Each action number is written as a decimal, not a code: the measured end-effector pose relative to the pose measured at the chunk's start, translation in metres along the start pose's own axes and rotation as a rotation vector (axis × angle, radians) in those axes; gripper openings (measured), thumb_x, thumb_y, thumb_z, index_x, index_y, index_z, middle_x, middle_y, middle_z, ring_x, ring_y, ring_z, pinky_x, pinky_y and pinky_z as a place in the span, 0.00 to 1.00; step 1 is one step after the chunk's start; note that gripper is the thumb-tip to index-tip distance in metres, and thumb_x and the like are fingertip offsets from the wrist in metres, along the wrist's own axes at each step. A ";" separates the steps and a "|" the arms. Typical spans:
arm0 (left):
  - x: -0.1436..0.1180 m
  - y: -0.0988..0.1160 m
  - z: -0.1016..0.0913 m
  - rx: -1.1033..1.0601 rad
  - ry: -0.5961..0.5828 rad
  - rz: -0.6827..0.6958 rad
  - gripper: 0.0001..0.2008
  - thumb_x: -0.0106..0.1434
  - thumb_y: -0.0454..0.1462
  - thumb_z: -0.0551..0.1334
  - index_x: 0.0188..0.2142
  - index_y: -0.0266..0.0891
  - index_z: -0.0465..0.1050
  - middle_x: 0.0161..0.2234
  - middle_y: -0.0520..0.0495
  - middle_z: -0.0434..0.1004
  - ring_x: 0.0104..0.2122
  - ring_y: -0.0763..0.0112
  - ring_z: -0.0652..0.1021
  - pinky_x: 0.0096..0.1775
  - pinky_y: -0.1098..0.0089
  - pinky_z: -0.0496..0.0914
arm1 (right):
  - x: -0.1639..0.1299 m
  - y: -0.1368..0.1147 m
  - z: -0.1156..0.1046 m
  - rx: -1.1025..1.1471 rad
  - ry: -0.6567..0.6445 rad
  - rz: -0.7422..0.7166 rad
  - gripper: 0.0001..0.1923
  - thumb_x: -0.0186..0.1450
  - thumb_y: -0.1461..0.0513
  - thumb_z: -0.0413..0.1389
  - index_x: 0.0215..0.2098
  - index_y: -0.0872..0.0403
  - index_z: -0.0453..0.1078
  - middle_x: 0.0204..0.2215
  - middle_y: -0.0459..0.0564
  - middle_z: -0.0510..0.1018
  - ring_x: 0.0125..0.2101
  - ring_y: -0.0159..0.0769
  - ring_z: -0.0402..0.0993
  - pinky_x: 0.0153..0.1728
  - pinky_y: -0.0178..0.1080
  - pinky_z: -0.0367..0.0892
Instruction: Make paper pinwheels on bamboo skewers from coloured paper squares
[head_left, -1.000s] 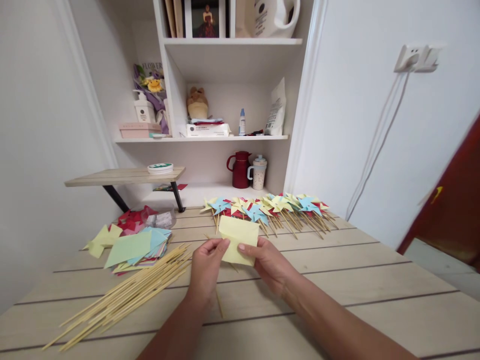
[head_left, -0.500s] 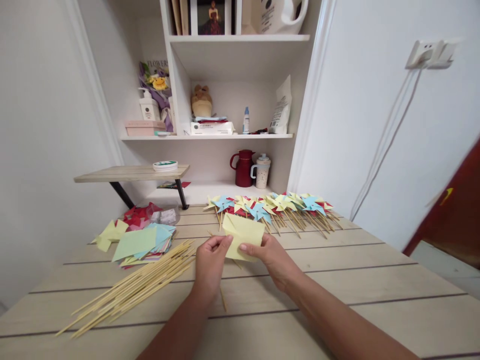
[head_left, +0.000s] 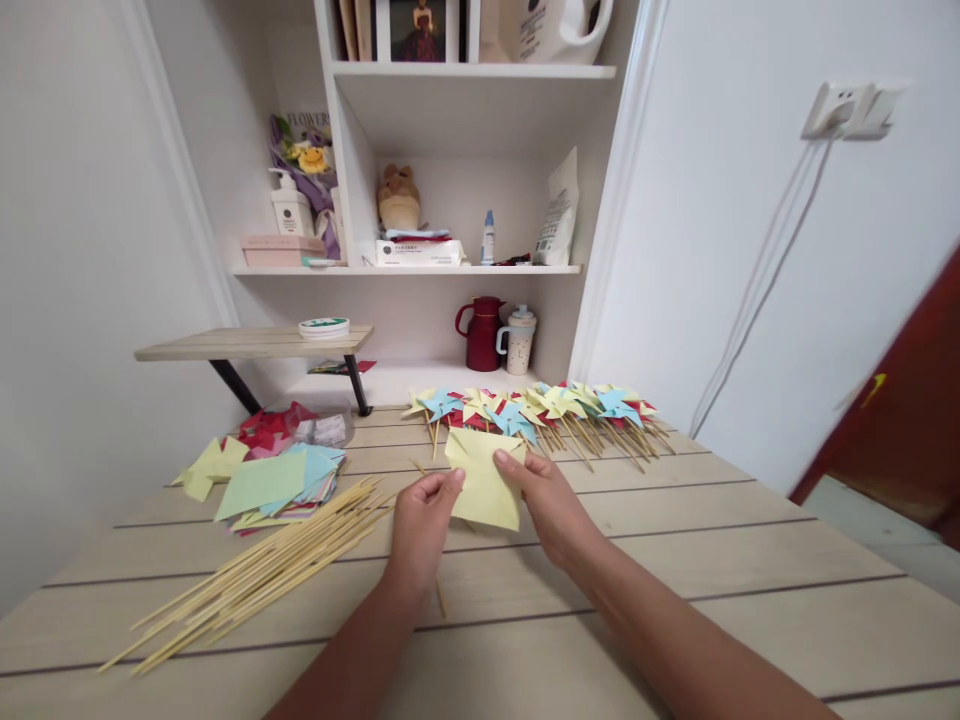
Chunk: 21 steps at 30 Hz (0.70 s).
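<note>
A square sheet of pale yellow paper [head_left: 484, 490] is held above the table between both hands. My left hand [head_left: 421, 515] pinches its left edge, thumb on the near face. My right hand [head_left: 544, 500] is closed on its upper right part, thumb pressed near the corner. Under the paper lies a thin stick [head_left: 440, 598], mostly hidden. To the left is a bundle of wooden sticks [head_left: 255, 580], and behind it a stack of coloured paper squares [head_left: 266, 485].
Finished paper pinwheels [head_left: 555, 405] on sticks lie in a row at the back. A clear plastic box [head_left: 326, 425], red paper pieces [head_left: 266, 430] and a yellow paper pinwheel shape [head_left: 212, 468] lie at the left. A small raised shelf [head_left: 225, 343] stands behind them.
The yellow paper has turned in my hands, its lower right corner now pointing down. My right thumb has moved up from the lower middle to the upper right. The view has shifted slightly.
</note>
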<state>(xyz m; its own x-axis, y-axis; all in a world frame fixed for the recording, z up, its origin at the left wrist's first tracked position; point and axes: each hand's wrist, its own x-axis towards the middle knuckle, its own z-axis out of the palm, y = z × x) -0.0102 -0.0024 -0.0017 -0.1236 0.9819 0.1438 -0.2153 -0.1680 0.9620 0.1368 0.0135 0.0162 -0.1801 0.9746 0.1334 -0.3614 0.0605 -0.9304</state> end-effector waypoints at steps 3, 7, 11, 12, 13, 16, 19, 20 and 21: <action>0.002 0.000 -0.001 0.051 0.043 0.026 0.16 0.55 0.47 0.67 0.31 0.35 0.79 0.29 0.46 0.80 0.31 0.65 0.76 0.35 0.69 0.70 | 0.002 0.002 -0.002 -0.041 0.020 -0.016 0.19 0.57 0.50 0.65 0.34 0.58 0.79 0.28 0.52 0.82 0.27 0.35 0.74 0.31 0.35 0.68; 0.004 -0.001 -0.002 0.104 0.094 0.058 0.14 0.56 0.47 0.66 0.27 0.36 0.78 0.27 0.48 0.78 0.28 0.68 0.74 0.32 0.71 0.68 | 0.001 0.005 -0.001 -0.047 -0.001 -0.014 0.19 0.57 0.50 0.64 0.36 0.58 0.79 0.29 0.52 0.83 0.29 0.35 0.75 0.33 0.35 0.68; 0.002 0.001 0.000 0.257 0.123 0.194 0.12 0.57 0.43 0.65 0.23 0.38 0.75 0.24 0.51 0.73 0.27 0.70 0.71 0.31 0.72 0.65 | 0.000 0.003 -0.001 -0.071 0.013 0.001 0.19 0.52 0.53 0.68 0.36 0.58 0.78 0.31 0.53 0.83 0.29 0.37 0.76 0.32 0.37 0.69; 0.001 0.001 0.000 0.300 0.122 0.245 0.11 0.57 0.42 0.65 0.22 0.38 0.75 0.24 0.51 0.72 0.27 0.70 0.71 0.31 0.72 0.65 | 0.001 0.002 -0.001 -0.080 0.025 0.000 0.19 0.51 0.54 0.69 0.36 0.58 0.78 0.32 0.53 0.83 0.29 0.37 0.76 0.32 0.37 0.69; 0.000 0.002 0.001 0.338 0.116 0.296 0.11 0.57 0.41 0.64 0.22 0.38 0.75 0.24 0.50 0.72 0.28 0.69 0.71 0.32 0.72 0.65 | 0.001 0.001 -0.001 -0.092 0.038 -0.003 0.19 0.49 0.55 0.70 0.36 0.58 0.78 0.32 0.53 0.83 0.29 0.38 0.76 0.32 0.37 0.69; -0.001 0.003 0.001 0.420 0.089 0.408 0.11 0.58 0.40 0.64 0.22 0.39 0.75 0.24 0.50 0.71 0.28 0.69 0.71 0.33 0.71 0.65 | 0.002 0.000 -0.001 -0.120 0.085 -0.005 0.20 0.46 0.57 0.71 0.34 0.59 0.78 0.31 0.53 0.83 0.29 0.39 0.76 0.31 0.38 0.70; -0.002 0.003 0.000 0.404 0.077 0.386 0.12 0.60 0.41 0.63 0.23 0.39 0.75 0.25 0.49 0.72 0.29 0.69 0.72 0.34 0.71 0.65 | 0.002 0.000 0.000 -0.083 0.110 0.014 0.21 0.47 0.57 0.71 0.36 0.59 0.78 0.31 0.55 0.83 0.28 0.40 0.77 0.31 0.39 0.71; -0.001 0.003 0.000 0.364 0.072 0.349 0.11 0.60 0.42 0.63 0.25 0.39 0.76 0.27 0.49 0.74 0.31 0.68 0.73 0.35 0.71 0.66 | 0.002 0.000 0.000 -0.056 0.106 0.020 0.21 0.47 0.57 0.71 0.37 0.60 0.78 0.32 0.55 0.83 0.29 0.40 0.77 0.32 0.39 0.71; -0.001 0.003 0.000 0.309 0.067 0.304 0.11 0.61 0.44 0.62 0.29 0.39 0.77 0.30 0.48 0.76 0.33 0.67 0.74 0.37 0.71 0.67 | 0.002 0.001 0.001 -0.027 0.100 0.023 0.22 0.48 0.56 0.70 0.38 0.60 0.78 0.33 0.56 0.83 0.29 0.40 0.78 0.32 0.39 0.71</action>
<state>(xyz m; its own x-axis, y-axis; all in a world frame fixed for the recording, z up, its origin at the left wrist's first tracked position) -0.0111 -0.0037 0.0012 -0.2014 0.8821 0.4259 0.1395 -0.4046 0.9038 0.1352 0.0149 0.0163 -0.0950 0.9924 0.0785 -0.3328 0.0426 -0.9420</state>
